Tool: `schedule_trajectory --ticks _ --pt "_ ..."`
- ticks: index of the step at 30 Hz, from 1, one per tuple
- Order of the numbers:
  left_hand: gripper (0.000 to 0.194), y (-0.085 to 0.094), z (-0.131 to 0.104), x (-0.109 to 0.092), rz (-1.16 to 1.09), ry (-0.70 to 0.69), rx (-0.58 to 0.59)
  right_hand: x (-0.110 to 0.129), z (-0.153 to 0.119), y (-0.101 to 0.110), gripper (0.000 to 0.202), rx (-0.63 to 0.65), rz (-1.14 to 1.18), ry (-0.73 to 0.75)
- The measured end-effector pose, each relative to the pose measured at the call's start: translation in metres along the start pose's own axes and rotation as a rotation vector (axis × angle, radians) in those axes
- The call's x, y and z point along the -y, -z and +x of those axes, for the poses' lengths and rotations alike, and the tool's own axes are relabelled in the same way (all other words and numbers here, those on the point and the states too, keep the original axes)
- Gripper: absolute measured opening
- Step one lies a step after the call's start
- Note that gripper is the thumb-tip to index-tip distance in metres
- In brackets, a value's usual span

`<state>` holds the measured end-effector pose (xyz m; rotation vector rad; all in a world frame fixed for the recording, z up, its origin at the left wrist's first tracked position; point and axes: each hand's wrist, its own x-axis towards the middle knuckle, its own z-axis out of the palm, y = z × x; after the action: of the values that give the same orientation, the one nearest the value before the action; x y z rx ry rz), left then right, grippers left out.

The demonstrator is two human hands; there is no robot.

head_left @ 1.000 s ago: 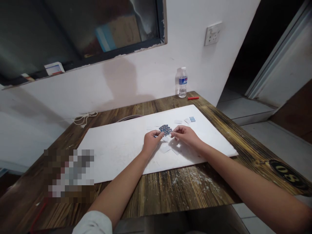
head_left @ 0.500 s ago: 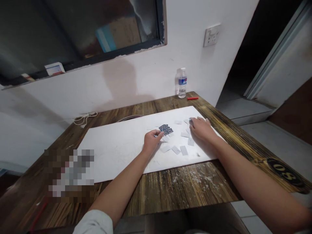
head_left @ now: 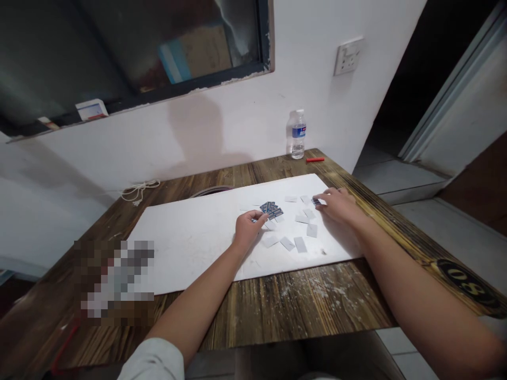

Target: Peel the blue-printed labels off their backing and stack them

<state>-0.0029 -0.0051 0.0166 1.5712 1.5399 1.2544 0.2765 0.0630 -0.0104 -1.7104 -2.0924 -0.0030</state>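
Note:
My left hand (head_left: 250, 226) pinches a fan of small dark blue patterned cards (head_left: 271, 209) above the middle of a white board (head_left: 178, 240). At the board's right side my right hand (head_left: 336, 203) has thumb and fingers closed on a small dark card (head_left: 316, 201). Between and below the hands, several small white cards lie scattered on the board, one of them a white card (head_left: 300, 245) near the front edge and another (head_left: 311, 230) just left of my right forearm.
A water bottle (head_left: 298, 135) stands at the back of the wooden table (head_left: 293, 311), beside a red stick-like object (head_left: 315, 160). White cord (head_left: 138, 191) lies at the back left. A blurred patch covers something at the front left.
My right hand has moved slightly right, and the dark card at its fingertips shows more clearly. My left hand still holds its fan in nearly the same place. The view has shifted a little.

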Motion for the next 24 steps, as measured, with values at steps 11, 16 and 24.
schedule_trajectory --ticks 11,16,24 --pt "0.023 -0.001 0.001 0.004 -0.022 0.005 -0.022 0.003 0.012 0.018 0.006 0.068 0.171 -0.071" --pt "0.023 0.000 0.002 0.007 -0.058 0.025 -0.046 0.028 0.005 0.032 0.020 0.066 0.661 -0.095" --pt "0.025 -0.001 0.002 0.006 -0.054 0.011 -0.045 0.090 -0.019 0.018 0.031 0.250 1.170 -0.079"
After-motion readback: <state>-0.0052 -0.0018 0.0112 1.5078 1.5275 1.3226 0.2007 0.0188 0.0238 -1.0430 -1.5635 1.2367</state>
